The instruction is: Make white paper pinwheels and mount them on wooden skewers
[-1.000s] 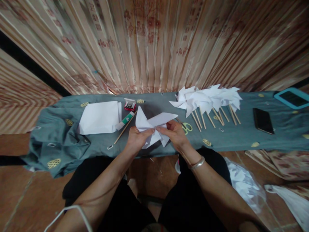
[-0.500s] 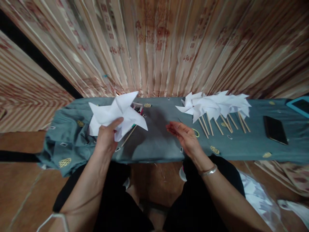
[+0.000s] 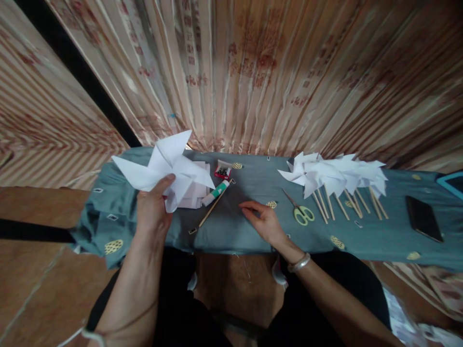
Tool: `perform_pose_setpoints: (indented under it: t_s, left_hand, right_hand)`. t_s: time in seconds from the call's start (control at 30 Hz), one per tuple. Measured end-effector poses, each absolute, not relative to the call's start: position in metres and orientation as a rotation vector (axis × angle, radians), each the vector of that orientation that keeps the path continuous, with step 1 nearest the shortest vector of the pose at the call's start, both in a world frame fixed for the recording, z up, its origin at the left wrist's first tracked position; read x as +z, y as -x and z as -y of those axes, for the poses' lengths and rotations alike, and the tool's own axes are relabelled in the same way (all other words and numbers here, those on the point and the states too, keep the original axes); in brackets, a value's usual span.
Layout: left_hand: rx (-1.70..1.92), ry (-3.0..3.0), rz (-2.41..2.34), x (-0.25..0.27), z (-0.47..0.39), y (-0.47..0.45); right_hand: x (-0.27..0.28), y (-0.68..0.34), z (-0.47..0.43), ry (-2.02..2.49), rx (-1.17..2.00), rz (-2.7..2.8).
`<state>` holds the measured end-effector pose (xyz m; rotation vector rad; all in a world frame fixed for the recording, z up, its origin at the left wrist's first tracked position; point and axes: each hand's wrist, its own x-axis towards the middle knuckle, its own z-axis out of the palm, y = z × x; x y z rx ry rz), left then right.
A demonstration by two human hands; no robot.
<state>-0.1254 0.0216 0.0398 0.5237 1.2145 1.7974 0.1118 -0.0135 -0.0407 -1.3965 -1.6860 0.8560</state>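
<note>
Just left of the frame's middle I see a small red box (image 3: 221,176) with its lid up and small dark bits inside, too tiny for me to identify. At the lower right edge I make out a bag (image 3: 400,308) with white pieces in it, cut off by the frame and blurred.

The left hand (image 3: 154,212) comes up from the lower left, thumb on top, clamped on a white paper pinwheel (image 3: 162,161) at left of centre; its other fingers are mostly behind the paper. I have the right hand (image 3: 265,224) near the centre, low over the grey-green cloth (image 3: 249,241), fingertips pointing left and drawn close together; I cannot tell whether they pinch anything.

The pinwheel covers much of a paper stack (image 3: 195,195). Beside that lie a green-and-white tube (image 3: 216,193) and a thin wooden stick (image 3: 211,210). Right of centre are green-handled scissors (image 3: 303,215), then overlapping pinwheels on sticks (image 3: 325,176), their number hard for me to count. A blue-edged device (image 3: 443,181) is cut off at the right edge
</note>
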Motion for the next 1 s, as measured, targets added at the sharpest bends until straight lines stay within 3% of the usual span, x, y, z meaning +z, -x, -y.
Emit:
perform_pose_setpoints:
  t_s: [0.27, 0.5, 1.0]
  left_hand:
    - [1.822, -0.527, -1.156, 0.038, -0.025, 0.123]
    - [1.781, -0.459, -1.189, 0.032, -0.03, 0.126]
    - [1.733, -0.44, -1.137, 0.022, -0.04, 0.119]
  right_hand:
    - [-0.004, -0.075, -0.083, 1.48, 0.164, 2.275]
    - [-0.011, -0.056, -0.126, 1.666, 0.196, 2.425]
    - [-0.014, -0.054, -0.147, 1.589, 0.165, 2.571]
